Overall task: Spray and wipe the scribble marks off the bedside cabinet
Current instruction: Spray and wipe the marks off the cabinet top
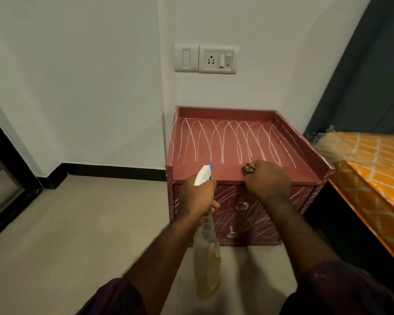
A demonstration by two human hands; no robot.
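We reach both arms out in front of us. Our left hand (198, 196) wraps its fingers round the neck of the spray bottle (207, 262), which hangs down with its white nozzle (203, 176) pointing at the cabinet. Our right hand (268, 181) is balled up tight round a small cloth (248, 168) at the front edge of the red bedside cabinet (225, 112). White scribble marks (223, 142) cover its top and drawers. It stands on the floor by the wall, beside the orange bed (373, 160).
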